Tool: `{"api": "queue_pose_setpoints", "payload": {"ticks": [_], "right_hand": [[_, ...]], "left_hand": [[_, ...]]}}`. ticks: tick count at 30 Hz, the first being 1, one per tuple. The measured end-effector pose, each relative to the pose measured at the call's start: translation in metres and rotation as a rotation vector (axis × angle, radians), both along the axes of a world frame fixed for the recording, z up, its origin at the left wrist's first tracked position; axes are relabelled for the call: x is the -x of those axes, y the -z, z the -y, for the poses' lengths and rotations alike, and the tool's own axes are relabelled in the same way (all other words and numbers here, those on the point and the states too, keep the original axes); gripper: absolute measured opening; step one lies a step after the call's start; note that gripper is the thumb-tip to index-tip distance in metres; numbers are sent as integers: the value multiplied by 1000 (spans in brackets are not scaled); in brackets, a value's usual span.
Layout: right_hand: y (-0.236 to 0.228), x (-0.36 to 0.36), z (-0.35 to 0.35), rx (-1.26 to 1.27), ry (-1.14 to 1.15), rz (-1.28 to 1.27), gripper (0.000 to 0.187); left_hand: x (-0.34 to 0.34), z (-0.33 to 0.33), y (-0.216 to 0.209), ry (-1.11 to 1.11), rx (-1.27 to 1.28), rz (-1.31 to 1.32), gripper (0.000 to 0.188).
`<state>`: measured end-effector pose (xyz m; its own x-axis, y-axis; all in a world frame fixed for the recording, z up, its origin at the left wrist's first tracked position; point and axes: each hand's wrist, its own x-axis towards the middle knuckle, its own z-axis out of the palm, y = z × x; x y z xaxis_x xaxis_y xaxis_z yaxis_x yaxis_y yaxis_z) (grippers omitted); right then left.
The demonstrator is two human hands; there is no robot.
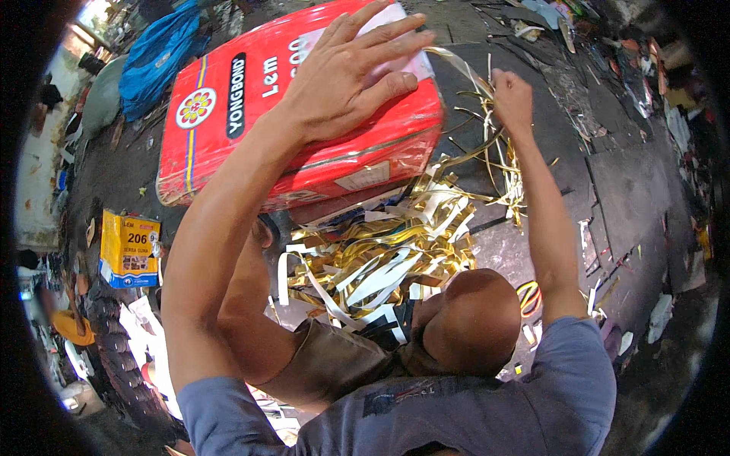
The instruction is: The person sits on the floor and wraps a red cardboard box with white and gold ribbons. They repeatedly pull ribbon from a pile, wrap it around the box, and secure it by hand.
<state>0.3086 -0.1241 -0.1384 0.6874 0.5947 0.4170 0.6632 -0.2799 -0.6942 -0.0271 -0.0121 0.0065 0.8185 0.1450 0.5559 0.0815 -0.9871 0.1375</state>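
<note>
My left hand (346, 80) lies flat with its fingers spread on top of a large red tin (217, 156), over a pale pink patch. The tin is tilted, its far end up and to the right. To the right of the tin, my right hand (514, 99) is closed on thin gold strips (490, 140). Some of these dangle below the fist, and one pale strip (455, 61) runs from the tin's far right corner toward it. Below the tin, a heap of gold and white strips (380, 262) is piled between my legs.
A yellow and blue container (129, 251) stands at the left. Blue sheeting (156, 61) is at the back left. My bent knee (483, 315) is just right of the heap, beside a coloured loop (530, 299). Another person in yellow (72, 325) shows at the far left. Scraps litter the dark floor.
</note>
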Motion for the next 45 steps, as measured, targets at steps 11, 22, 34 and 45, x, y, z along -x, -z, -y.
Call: {"api": "queue_pose_setpoints", "payload": {"ticks": [11,22,34,45], "right_hand": [[123,20,97,502,-485,152,29],[148,111,170,649,-676,-49,51],[48,197,132,361,-1224,-279,20],[-237,161,85,129,-1110,-177,30]], "left_hand": [[-1,2,9,52,163,38,61],[3,14,-9,34,-86,183,54],[76,157,18,103,270,-505,65],[124,126,-33,-69,1312,213,23]]}}
